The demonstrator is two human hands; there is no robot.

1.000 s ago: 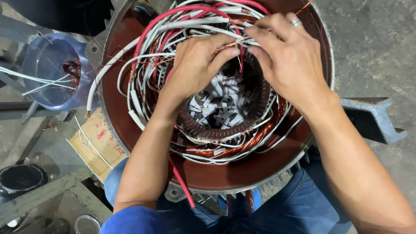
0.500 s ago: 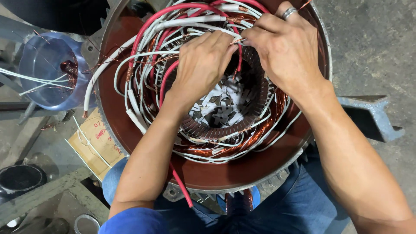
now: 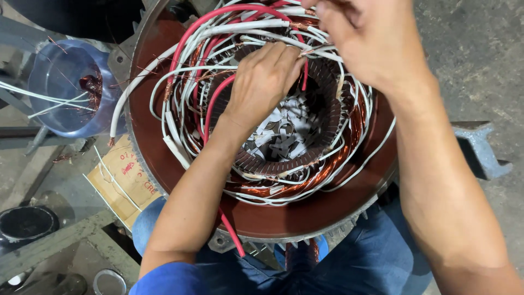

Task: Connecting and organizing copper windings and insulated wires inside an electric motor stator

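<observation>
A large round motor stator (image 3: 273, 218) with a brown-red housing lies in front of me, its copper windings (image 3: 333, 164) ringed by white and red sleeved leads (image 3: 218, 33). My left hand (image 3: 262, 82) rests over the stator bore, fingers pinched on a bare copper lead end among the white sleeves. My right hand (image 3: 371, 43) is at the far rim, fingers closed on the same bundle of leads near the top edge of the view. White paper slot wedges (image 3: 284, 136) lie loose in the bore.
A clear blue plastic container (image 3: 65, 87) with white sleeving sticking out stands at the left. A piece of cardboard (image 3: 123, 175) lies beside the stator. A dark round pot (image 3: 24, 224) and a metal tin (image 3: 109, 281) sit at lower left. A grey metal bracket (image 3: 480, 147) lies at right.
Both hands have shifted up toward the far rim of the stator while keeping hold of the leads; the right hand now reaches the top edge of the view.
</observation>
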